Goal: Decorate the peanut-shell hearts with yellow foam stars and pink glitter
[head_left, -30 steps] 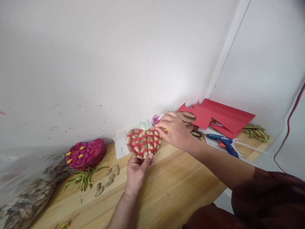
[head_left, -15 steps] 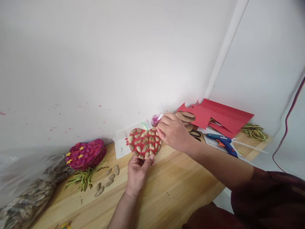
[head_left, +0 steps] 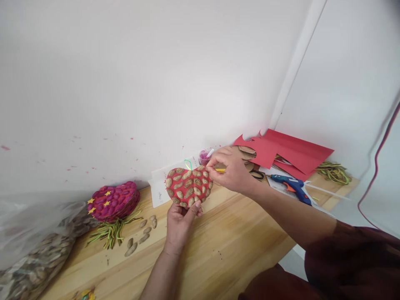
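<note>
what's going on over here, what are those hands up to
A person's left hand holds up a red, peanut-covered piece by its lower edge. The right hand has thumb and finger pinched together at its upper right edge; whether they grip anything is unclear. Loose peanuts and a purple stack lie to the left, a blue glue gun to the right.

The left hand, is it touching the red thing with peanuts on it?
Touching. The head view shows the left hand gripping the lower edge of the peanut-covered red shape, thumb over its front.
</note>
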The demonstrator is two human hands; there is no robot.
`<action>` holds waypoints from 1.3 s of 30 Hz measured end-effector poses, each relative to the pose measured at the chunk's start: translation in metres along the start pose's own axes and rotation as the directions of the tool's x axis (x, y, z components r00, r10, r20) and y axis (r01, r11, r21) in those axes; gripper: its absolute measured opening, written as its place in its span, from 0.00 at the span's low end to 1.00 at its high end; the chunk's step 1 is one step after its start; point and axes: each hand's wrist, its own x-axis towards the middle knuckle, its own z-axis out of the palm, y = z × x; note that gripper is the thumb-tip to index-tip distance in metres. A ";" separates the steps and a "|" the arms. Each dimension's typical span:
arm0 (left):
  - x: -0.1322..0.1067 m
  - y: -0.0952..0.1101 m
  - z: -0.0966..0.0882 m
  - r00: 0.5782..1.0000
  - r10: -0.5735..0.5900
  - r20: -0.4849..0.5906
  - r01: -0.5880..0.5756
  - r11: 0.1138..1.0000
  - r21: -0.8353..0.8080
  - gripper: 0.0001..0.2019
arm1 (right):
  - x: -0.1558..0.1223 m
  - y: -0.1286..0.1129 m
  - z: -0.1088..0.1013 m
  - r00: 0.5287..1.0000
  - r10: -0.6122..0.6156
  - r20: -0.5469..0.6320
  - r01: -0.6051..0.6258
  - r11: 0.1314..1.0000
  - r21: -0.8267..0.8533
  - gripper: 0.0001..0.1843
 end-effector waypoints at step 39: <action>-0.007 -0.012 -0.012 0.802 0.548 0.238 -0.591 0.669 0.451 0.12 | -0.077 -0.010 -0.012 0.474 0.524 0.707 -0.673 -0.302 0.675 0.31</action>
